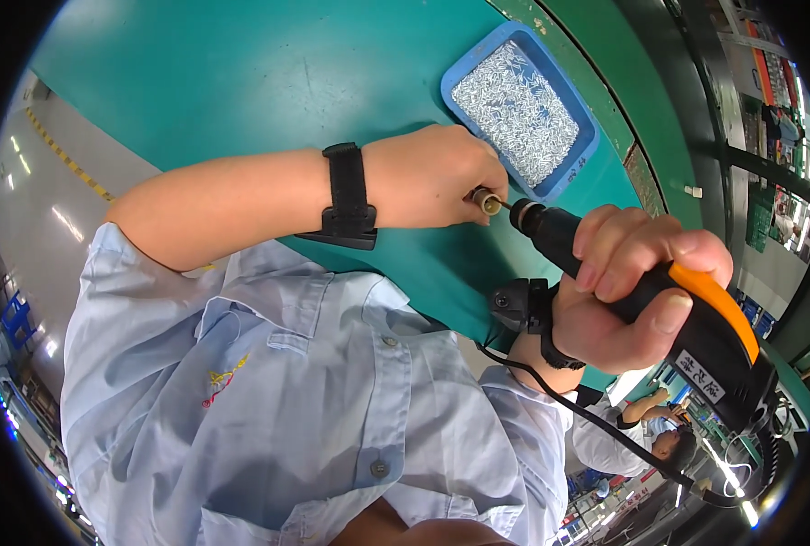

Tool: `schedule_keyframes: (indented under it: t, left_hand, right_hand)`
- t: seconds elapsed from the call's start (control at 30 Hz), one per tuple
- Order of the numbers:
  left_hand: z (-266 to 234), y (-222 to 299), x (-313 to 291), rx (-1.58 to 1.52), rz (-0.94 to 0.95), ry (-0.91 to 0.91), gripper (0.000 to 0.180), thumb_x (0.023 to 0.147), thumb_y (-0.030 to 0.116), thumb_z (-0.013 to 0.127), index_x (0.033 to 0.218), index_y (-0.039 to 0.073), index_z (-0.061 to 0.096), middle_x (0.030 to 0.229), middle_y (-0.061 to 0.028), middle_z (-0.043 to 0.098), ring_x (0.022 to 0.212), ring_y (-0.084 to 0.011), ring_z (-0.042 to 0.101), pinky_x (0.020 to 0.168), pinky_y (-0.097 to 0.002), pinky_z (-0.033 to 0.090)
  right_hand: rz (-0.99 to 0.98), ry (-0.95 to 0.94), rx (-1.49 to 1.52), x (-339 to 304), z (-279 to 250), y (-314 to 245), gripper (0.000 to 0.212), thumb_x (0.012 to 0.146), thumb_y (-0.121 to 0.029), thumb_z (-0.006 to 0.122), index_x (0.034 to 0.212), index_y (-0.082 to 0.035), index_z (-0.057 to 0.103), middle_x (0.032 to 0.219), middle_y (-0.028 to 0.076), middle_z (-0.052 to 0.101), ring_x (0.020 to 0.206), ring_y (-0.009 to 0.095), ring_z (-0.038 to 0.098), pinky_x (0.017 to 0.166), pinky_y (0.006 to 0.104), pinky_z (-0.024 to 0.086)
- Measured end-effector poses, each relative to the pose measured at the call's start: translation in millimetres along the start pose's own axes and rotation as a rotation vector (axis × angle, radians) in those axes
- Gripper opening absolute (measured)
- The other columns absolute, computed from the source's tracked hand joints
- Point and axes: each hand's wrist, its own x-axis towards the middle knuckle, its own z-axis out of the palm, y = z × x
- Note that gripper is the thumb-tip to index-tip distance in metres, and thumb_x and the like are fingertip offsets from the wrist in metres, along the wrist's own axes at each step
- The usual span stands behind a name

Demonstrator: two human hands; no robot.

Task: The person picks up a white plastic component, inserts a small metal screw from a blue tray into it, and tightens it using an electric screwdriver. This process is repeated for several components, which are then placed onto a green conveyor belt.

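Note:
My left hand is closed around a small brass-coloured cylinder, its round open end facing right. My right hand grips a black electric screwdriver with an orange strip along its handle. The screwdriver's thin bit points left at the cylinder's open end; whether the tip is inside or just before it I cannot tell. Most of the cylinder is hidden by my left fingers. Just beyond that hand sits a blue plastic tray holding a heap of small silvery pins or screws.
A green work surface spreads under my hands. Past the tray runs a raised green edge with dark metal framing. A black cord hangs beside my right forearm. At the lower right another person works at a bench.

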Motion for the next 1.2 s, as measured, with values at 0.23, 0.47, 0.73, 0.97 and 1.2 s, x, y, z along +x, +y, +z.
schedule_keyframes:
  t: [0.23, 0.47, 0.73, 0.97, 1.2]
  left_hand:
    - [-2.3, 0.0, -1.7, 0.038, 0.011, -0.008, 0.018, 0.072, 0.012, 0.068, 0.087, 0.002, 0.065, 0.077, -0.0108, 0.059, 0.069, -0.0258, 0.06, 0.062, -0.035, 0.048]
    - [-0.2, -3.0, -5.0, 0.076, 0.059, 0.009, 0.023, 0.073, 0.011, 0.067, 0.093, 0.002, 0.063, 0.081, -0.011, 0.059, 0.07, -0.0279, 0.059, 0.063, -0.0362, 0.047]
    - [0.9, 1.3, -13.4, 0.171, 0.164, 0.067, 0.026, 0.076, 0.005, 0.064, 0.101, 0.003, 0.059, 0.092, -0.0107, 0.057, 0.078, -0.0293, 0.058, 0.067, -0.0364, 0.047]
    - [-40.8, 13.0, 21.6, 0.463, 0.175, 0.073, 0.022, 0.074, 0.008, 0.067, 0.094, 0.004, 0.061, 0.089, -0.0098, 0.057, 0.08, -0.0299, 0.058, 0.067, -0.0364, 0.047]
    - [-52.3, 16.8, 54.5, 0.596, -0.04, -0.076, 0.012, 0.073, 0.011, 0.068, 0.081, 0.004, 0.062, 0.081, -0.0105, 0.06, 0.077, -0.0292, 0.059, 0.067, -0.0382, 0.047]
  right_hand:
    - [0.006, -0.012, 0.071, 2.2, 1.2, 4.5, 0.035, 0.086, -0.034, 0.063, 0.094, -0.007, 0.041, 0.059, 0.002, 0.048, 0.045, 0.013, 0.046, 0.047, 0.0281, 0.041]
    - [0.011, -0.029, 0.028, 4.4, 1.7, 7.0, 0.035, 0.087, -0.034, 0.062, 0.098, -0.007, 0.043, 0.059, 0.002, 0.049, 0.045, 0.013, 0.046, 0.048, 0.0285, 0.041]
    - [-0.196, -0.031, 0.216, -2.4, -22.2, -37.5, 0.039, 0.087, -0.036, 0.06, 0.106, -0.007, 0.043, 0.064, 0.002, 0.049, 0.05, 0.014, 0.048, 0.049, 0.0279, 0.038]
    - [-0.235, 0.048, 0.149, -5.6, -39.7, -39.2, 0.037, 0.089, -0.036, 0.056, 0.109, -0.007, 0.043, 0.067, 0.003, 0.049, 0.053, 0.015, 0.049, 0.05, 0.0283, 0.036]
    - [-0.242, 0.027, 0.165, -3.7, -38.9, -39.0, 0.038, 0.089, -0.036, 0.056, 0.108, -0.006, 0.043, 0.065, 0.004, 0.049, 0.052, 0.015, 0.049, 0.05, 0.029, 0.038]
